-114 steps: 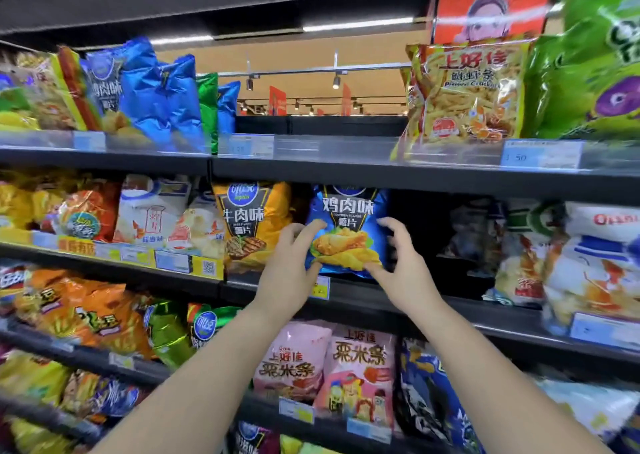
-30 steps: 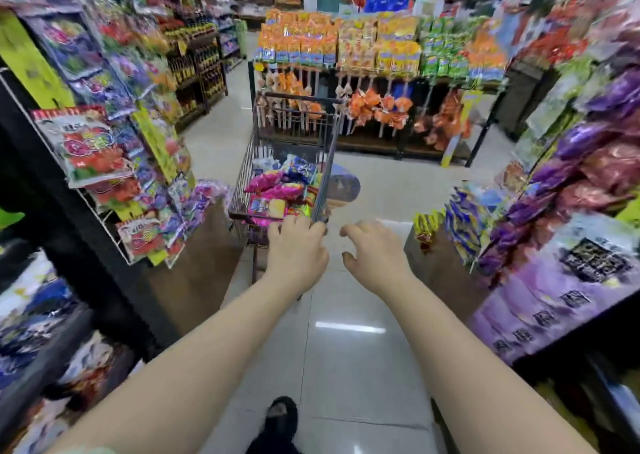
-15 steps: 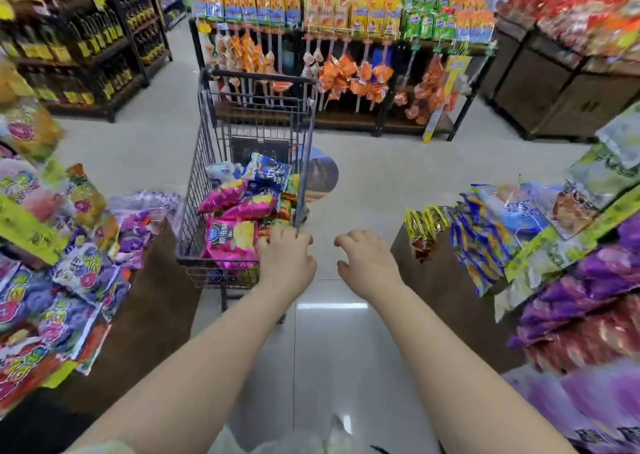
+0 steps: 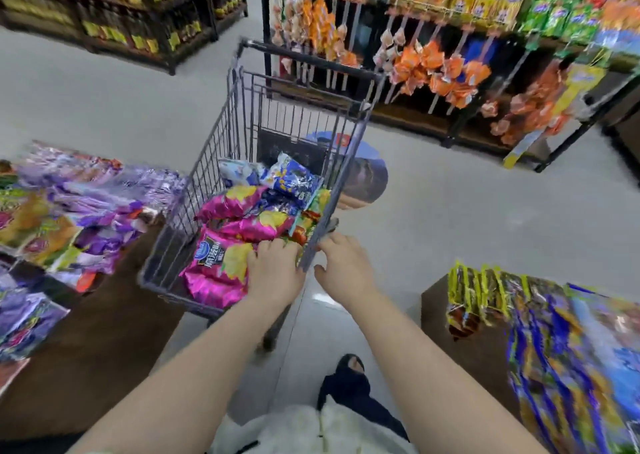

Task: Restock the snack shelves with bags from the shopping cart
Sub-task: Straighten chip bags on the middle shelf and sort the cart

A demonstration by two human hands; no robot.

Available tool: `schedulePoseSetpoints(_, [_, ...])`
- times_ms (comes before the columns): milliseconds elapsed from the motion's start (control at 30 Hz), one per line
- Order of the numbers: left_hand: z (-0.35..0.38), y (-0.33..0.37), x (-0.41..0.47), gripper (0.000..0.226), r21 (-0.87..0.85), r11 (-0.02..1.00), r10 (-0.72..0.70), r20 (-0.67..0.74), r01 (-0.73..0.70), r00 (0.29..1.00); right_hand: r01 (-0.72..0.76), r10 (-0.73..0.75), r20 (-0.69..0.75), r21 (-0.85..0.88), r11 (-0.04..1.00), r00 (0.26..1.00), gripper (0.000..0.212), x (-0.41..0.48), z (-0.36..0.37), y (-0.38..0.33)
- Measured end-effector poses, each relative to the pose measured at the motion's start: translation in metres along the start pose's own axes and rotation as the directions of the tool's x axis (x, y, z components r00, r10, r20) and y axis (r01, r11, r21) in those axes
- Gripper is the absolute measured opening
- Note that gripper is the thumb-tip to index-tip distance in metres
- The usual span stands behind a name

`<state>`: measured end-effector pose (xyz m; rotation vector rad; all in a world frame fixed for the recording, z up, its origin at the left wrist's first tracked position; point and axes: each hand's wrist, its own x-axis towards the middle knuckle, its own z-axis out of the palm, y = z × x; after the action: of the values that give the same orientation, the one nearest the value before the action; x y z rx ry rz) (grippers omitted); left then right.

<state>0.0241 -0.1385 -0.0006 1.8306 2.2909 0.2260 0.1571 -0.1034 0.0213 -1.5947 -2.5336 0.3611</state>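
Supermarket aisle, grey floor, snack shelves [image 4: 485, 10] behind. At centre, a wire shopping cart [image 4: 221, 114] holds heaped bags. Nearest lies a pink bag [image 4: 214, 263], its length running away from the person, just left of the left hand [image 4: 275, 270]. That hand's fingers lie together on the bag; blur hides any grip. The right hand [image 4: 341, 266] hovers outside the cart's right rim, fingers loosely curled, empty, farther from the bag.
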Motion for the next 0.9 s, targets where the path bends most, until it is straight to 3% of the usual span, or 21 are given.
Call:
schedulePoseSetpoints(133, [0.014,0.021,0.053,0.035,-0.018,0.986,-0.164,0.063,0.166,0.984,0.173,-0.167,0.135,-0.036,0.984,0.977,0.03,0.074,-0.004,0.036])
schedulePoseSetpoints(267, [0.019,0.022,0.095,0.034,0.004,0.941,-0.337,0.075,0.338,0.939,0.285,-0.276,0.175,-0.029,0.958,0.945,0.029,0.135,-0.002,0.064])
schedulePoseSetpoints(467, [0.021,-0.018,0.13,0.031,-0.018,0.821,-0.566,0.105,0.57,0.818,0.386,-0.378,0.32,0.043,0.922,0.869,0.036,0.213,0.022,0.061])
schedulePoseSetpoints(567, [0.023,-0.042,0.153,0.031,-0.036,0.773,-0.626,0.114,0.633,0.771,0.417,-0.401,0.366,0.039,0.908,0.84,0.032,0.253,0.036,0.051])
schedulePoseSetpoints(800, [0.021,-0.084,0.207,0.032,-0.08,0.733,-0.669,0.096,0.676,0.737,0.431,-0.416,0.451,0.075,0.899,0.79,0.032,0.329,0.06,0.029])
schedulePoseSetpoints(900, [0.027,-0.097,0.221,0.03,-0.11,0.671,-0.724,0.116,0.733,0.68,0.39,-0.393,0.524,0.122,0.913,0.756,0.031,0.353,0.075,0.025])
